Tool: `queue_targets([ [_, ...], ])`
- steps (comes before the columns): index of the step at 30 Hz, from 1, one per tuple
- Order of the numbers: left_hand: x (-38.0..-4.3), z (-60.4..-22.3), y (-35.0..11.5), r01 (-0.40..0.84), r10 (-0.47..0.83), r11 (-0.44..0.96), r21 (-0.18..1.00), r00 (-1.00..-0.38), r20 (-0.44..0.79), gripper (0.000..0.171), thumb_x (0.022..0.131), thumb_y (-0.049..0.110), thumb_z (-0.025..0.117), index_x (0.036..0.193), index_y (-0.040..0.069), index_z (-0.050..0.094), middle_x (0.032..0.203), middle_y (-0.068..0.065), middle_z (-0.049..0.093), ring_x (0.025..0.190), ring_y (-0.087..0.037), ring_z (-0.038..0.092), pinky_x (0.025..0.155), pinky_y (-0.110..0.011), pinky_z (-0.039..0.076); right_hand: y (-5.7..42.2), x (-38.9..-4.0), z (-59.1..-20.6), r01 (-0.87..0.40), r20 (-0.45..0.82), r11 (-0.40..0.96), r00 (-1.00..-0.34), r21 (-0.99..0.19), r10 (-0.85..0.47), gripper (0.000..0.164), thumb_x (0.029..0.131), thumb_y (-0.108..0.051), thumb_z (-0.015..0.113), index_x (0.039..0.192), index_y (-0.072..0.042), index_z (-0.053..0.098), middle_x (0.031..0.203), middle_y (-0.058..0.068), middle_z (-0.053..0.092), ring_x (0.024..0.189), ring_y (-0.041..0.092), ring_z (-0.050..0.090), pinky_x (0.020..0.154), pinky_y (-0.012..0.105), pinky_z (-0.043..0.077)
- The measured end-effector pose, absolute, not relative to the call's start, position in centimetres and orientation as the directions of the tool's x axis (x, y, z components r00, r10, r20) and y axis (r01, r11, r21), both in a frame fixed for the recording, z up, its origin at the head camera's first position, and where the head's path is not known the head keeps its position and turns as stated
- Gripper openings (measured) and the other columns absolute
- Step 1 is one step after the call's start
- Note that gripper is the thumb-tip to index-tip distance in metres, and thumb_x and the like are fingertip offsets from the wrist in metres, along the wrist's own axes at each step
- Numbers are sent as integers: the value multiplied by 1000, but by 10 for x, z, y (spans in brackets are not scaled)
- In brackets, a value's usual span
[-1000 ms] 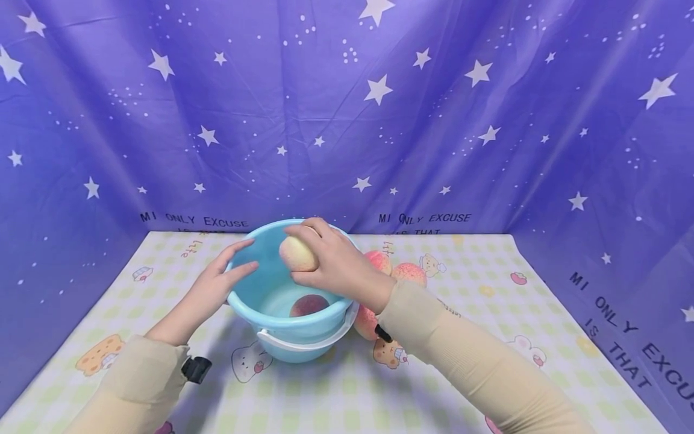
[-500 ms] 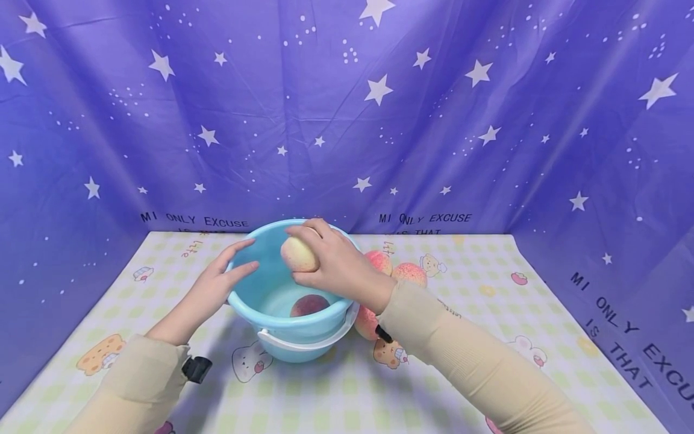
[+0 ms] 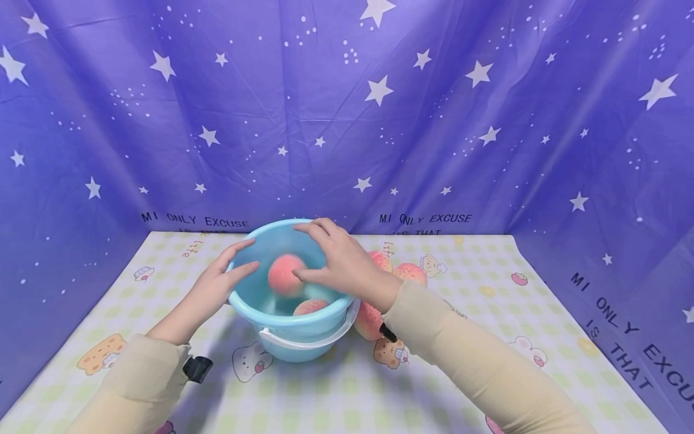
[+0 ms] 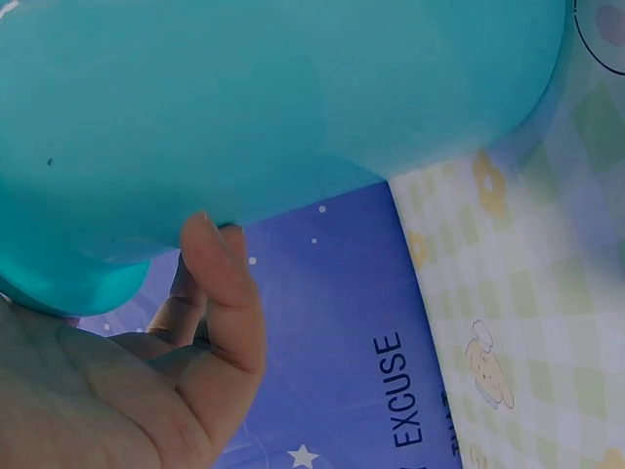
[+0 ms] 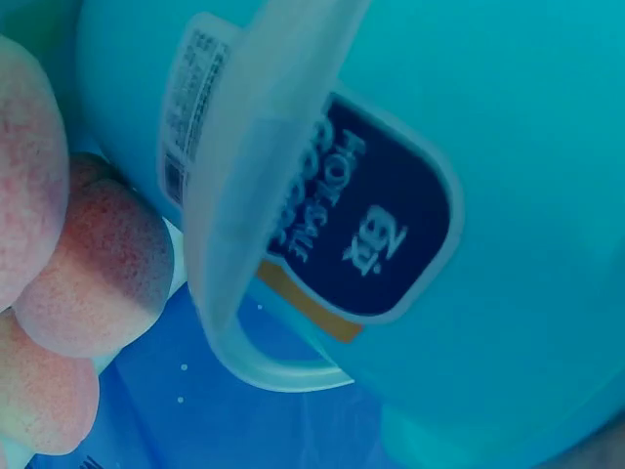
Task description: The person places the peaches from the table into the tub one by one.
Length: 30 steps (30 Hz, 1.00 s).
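A light blue bucket [image 3: 295, 323] stands on the table, its white handle [image 3: 309, 346] hanging down in front. My left hand [image 3: 219, 282] grips the left rim, thumb and forefinger over the edge; in the left wrist view, fingers [image 4: 223, 269] touch the outer wall. Inside the bucket, a pink peach [image 3: 285, 275] is blurred just beyond the thumb of my right hand [image 3: 349, 265]. That hand is above the right rim, fingers spread and holding nothing. Another peach [image 3: 311, 307] lies low in the bucket, partly hidden by the front rim.
Several peaches [image 3: 410, 274] rest on the table right of the bucket, partly behind my right forearm; the right wrist view shows them close to the bucket's labelled side [image 5: 508, 322]. A checked cloth [image 3: 461, 392] covers the table. A purple star-printed curtain [image 3: 325, 108] hangs behind.
My right hand has let go of the peach, and its fingers have spread. The peach has moved left and down inside the bucket. My left hand stays on the rim.
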<state>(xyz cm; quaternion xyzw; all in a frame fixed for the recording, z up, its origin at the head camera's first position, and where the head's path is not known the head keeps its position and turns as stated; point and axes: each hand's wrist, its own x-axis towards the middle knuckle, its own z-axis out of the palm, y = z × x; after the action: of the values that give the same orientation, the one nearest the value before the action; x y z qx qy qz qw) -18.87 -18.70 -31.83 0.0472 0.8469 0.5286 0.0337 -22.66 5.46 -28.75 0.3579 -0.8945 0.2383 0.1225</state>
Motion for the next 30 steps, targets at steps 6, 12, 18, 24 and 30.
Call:
queue_targets([
  [6,-190,-319,-188,47,109,442,896,-994,-1,64,101,33,53,158,18,25,162,-21,21,122,-46,55,79,-42,60,60,-225,-288,-676,377,644,-735,-358,-563,66,85,-37,77,142,-17,51,134,7,55,119,26,56,102,45,50],
  [12,-190,-320,-188,50,111,445,894,-994,1,66,101,35,53,158,19,25,163,-21,20,123,-45,54,84,-46,60,65,-225,-287,-686,405,637,-725,-352,-556,64,85,-38,76,140,-15,53,134,7,57,121,25,56,104,43,49],
  [18,-190,-320,-189,59,111,462,885,-994,9,65,101,36,53,158,19,25,162,-20,22,121,-43,57,83,-41,59,71,-226,-287,-697,439,630,-711,-341,-549,61,86,-38,76,138,-14,56,131,4,59,121,23,56,105,41,49],
  [24,-190,-320,-188,47,108,450,892,-994,-2,65,101,35,53,158,19,25,162,-21,22,119,-44,58,74,-34,59,76,-226,-288,-705,460,630,-701,-326,-546,59,86,-38,75,136,-14,57,129,4,61,120,22,57,105,40,49],
  [30,-189,-319,-187,43,112,437,898,-994,-7,65,101,34,52,158,19,24,162,-21,21,119,-46,57,75,-36,60,81,-226,-290,-714,488,629,-686,-307,-540,58,85,-37,76,134,-11,58,126,5,63,118,23,59,104,42,50],
])
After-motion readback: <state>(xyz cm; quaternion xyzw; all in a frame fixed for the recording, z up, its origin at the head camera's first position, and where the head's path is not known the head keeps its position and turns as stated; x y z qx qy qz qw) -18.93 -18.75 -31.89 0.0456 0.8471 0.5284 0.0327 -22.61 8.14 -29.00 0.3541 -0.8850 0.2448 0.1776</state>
